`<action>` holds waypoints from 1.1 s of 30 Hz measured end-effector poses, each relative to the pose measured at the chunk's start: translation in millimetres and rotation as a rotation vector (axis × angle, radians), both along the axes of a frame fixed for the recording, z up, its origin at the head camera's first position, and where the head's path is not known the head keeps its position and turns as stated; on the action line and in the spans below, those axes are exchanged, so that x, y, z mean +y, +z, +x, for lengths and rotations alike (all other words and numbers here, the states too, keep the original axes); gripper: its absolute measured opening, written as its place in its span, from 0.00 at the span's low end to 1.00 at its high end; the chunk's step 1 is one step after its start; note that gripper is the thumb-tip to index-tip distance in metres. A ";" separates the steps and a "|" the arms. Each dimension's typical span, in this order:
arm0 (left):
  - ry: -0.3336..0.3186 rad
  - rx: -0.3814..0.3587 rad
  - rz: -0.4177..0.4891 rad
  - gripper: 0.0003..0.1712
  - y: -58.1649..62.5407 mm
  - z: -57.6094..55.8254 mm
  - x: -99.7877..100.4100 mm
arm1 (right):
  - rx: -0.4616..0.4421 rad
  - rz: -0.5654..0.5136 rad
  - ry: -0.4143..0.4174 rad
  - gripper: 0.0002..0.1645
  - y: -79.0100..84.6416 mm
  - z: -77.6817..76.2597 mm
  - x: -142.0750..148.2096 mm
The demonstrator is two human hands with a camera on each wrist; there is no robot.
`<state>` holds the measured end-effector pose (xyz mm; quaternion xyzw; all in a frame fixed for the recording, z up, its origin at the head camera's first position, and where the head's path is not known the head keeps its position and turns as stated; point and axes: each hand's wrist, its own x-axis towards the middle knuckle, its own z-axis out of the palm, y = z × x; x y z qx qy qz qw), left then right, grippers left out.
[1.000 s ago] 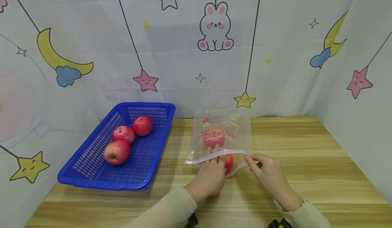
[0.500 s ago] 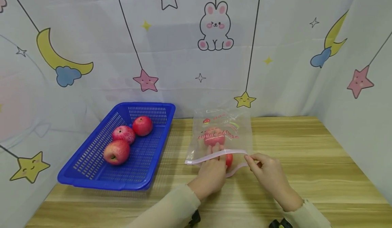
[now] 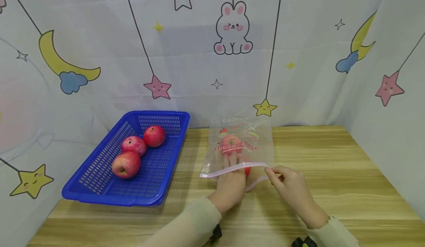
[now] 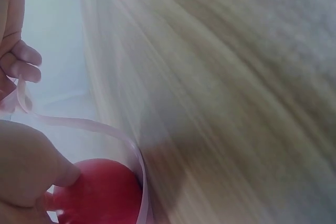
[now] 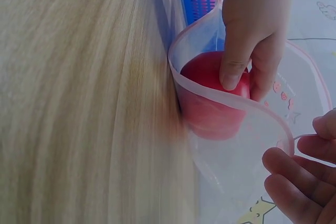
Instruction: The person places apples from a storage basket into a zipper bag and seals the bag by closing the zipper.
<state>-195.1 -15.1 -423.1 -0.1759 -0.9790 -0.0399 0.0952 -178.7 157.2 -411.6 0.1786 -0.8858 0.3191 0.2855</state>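
A clear zip bag (image 3: pixel 214 164) with a pale pink zip edge and printed pictures lies on the table, its mouth toward the person. Inside, a red apple (image 3: pixel 230 143) rests at the far side. My left hand (image 3: pixel 231 188) reaches through the mouth and grips a second red apple (image 5: pixel 205 69), thumb on one side and fingers on the other. This apple sits just inside the mouth, behind the far one; its far side is hidden by the fingers. At the right corner of the mouth, my right hand (image 3: pixel 291 188) pinches the zip edge, holding the mouth apart.
To the left stands a blue plastic basket (image 3: pixel 159 177) with slotted sides. Three apples (image 3: pixel 126 164) lie in it along its left side. A white cloth (image 3: pixel 192 62) printed with stars, moons and a rabbit hangs behind the wooden table (image 3: pixel 332 173).
My left hand has pushed deeper into the bag, moving the near apple inward. The far apple has shifted slightly toward the back. My right hand stays in place on the zip edge.
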 end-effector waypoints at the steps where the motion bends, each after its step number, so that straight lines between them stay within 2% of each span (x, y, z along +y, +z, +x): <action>1: 0.002 0.019 0.014 0.44 -1.1 -1.1 0.2 | -0.001 0.002 -0.003 0.04 0.0 0.1 0.2; 6: 0.016 0.127 0.084 0.43 -4.5 -6.1 0.9 | 0.008 0.006 0.003 0.04 0.4 0.2 0.6; 10: 0.026 0.192 0.059 0.43 -5.6 -8.9 1.7 | 0.010 0.004 0.010 0.04 1.1 0.0 0.5; 13: 0.033 0.238 0.004 0.40 -6.6 -10.8 2.5 | 0.013 0.009 0.010 0.05 1.1 -0.3 0.5; 16: 0.053 0.308 -0.019 0.33 -8.5 -13.1 3.5 | 0.018 0.012 0.009 0.05 0.9 -0.2 0.8; 20: 0.079 0.382 -0.005 0.25 -10.8 -16.1 4.7 | 0.018 0.015 0.011 0.05 1.2 0.2 1.5; 23: 0.085 0.389 0.012 0.25 -11.6 -17.4 5.2 | 0.017 0.027 0.003 0.05 2.0 0.6 2.4; 26: 0.092 0.364 0.038 0.27 -11.0 -18.0 5.2 | 0.075 0.085 -0.015 0.04 2.1 -0.3 4.0; 29: 0.111 0.340 0.042 0.27 -9.7 -20.0 4.2 | 0.193 0.178 -0.032 0.03 1.2 -2.4 6.0; 33: 0.125 0.402 0.015 0.22 -10.2 -25.2 1.5 | 0.317 0.260 -0.038 0.04 0.5 -4.8 7.5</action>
